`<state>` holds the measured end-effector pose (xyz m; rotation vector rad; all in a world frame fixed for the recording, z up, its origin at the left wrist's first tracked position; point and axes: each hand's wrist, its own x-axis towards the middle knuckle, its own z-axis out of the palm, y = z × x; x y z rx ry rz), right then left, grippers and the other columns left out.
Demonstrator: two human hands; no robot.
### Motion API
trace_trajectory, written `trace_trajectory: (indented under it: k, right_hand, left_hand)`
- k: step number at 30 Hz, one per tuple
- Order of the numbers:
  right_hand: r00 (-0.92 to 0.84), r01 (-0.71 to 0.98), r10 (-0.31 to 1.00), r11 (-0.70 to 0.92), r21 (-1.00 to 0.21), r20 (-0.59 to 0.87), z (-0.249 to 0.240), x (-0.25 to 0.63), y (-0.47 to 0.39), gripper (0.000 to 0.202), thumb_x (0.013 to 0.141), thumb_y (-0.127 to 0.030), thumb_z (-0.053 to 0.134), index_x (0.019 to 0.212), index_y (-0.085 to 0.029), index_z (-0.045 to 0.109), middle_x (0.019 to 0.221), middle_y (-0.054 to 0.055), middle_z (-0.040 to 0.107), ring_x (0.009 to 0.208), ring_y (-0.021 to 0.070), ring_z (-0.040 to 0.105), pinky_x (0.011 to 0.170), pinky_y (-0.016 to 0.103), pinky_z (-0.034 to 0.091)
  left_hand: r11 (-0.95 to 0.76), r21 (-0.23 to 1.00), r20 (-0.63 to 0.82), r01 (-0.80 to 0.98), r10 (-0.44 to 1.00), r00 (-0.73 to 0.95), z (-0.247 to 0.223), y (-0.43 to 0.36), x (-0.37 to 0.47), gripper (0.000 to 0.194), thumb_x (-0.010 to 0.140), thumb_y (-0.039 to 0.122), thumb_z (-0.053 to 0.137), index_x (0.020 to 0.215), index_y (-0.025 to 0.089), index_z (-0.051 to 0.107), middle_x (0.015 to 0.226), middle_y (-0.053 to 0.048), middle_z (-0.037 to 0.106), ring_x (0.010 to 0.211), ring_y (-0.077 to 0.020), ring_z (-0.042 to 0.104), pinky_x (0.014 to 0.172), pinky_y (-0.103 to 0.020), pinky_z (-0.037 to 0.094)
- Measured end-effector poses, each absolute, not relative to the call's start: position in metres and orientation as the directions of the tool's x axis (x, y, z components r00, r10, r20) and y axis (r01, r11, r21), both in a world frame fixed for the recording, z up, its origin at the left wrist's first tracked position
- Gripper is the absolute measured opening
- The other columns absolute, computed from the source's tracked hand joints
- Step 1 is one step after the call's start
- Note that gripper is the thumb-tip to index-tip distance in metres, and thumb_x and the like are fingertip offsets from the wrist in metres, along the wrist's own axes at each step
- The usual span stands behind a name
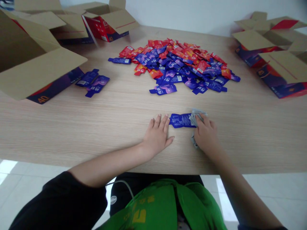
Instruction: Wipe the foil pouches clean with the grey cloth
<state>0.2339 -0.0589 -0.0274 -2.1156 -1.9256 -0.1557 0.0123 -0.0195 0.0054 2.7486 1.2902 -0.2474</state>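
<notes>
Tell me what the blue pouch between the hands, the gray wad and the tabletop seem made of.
Blue pouch: probably plastic or foil film, smooth, judging by its flat, printed surface.
Gray wad: likely fabric, matte; it bunches in folds under the right hand, though paper is possible.
Tabletop: wood or wood-look laminate, low-sheen, with pale, streaky grain.

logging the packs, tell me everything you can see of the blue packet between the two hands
The blue packet is slim, seemingly plastic film, with fine pale print and a narrow neck at its left end. It lies flat and crosswise on the wood-look table. The left hand is at the neck, seemingly touching it; a grey cloth held in the right hand covers its right end.
</notes>
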Motion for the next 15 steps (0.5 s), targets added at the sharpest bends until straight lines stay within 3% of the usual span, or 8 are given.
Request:
trace_trajectory:
  k: [7, 11, 15]
  right_hand:
    - [0.132, 0.974, 0.955, -0.074, -0.216, 0.264, -0.015, 0.243, -0.045, 0.057, 0.091, -0.012, 0.036, 0.142, -0.007, 0.059, 0.150, 0.025, 0.053, 0.138, 0.0369, 0.050, 0.109, 0.056, 0.044]
    - [0.033, 0.964, 0.945, 0.056, -0.261, 0.325, 0.000, 0.209, -0.032, 0.057, 0.091, -0.011, 0.036, 0.145, -0.008, 0.056, 0.156, 0.023, 0.049, 0.141, 0.0335, 0.047, 0.111, 0.052, 0.042]
    - [-0.054, 0.969, 0.979, 0.099, -0.228, 0.197, -0.002, 0.170, -0.025, 0.058, 0.091, -0.010, 0.038, 0.146, -0.011, 0.058, 0.162, 0.016, 0.046, 0.135, 0.0359, 0.048, 0.107, 0.054, 0.043]
  left_hand:
    - [-0.635, 0.008, -0.168, 0.772, 0.760, 0.627, 0.002, -0.019, 0.012, 0.080, 0.106, 0.057, 0.039, 0.165, 0.004, 0.029, 0.173, -0.016, 0.020, 0.160, -0.0384, 0.023, 0.126, -0.054, 0.031]
    - [-0.634, 0.009, -0.151, 0.773, 0.764, 0.628, 0.001, -0.019, 0.012, 0.080, 0.105, 0.058, 0.039, 0.165, 0.005, 0.029, 0.173, -0.016, 0.021, 0.160, -0.0386, 0.022, 0.125, -0.054, 0.031]
    - [-0.641, 0.016, -0.177, 0.767, 0.753, 0.633, 0.003, -0.018, 0.011, 0.080, 0.104, 0.056, 0.043, 0.164, 0.004, 0.032, 0.171, -0.018, 0.029, 0.160, -0.0389, 0.023, 0.125, -0.054, 0.031]
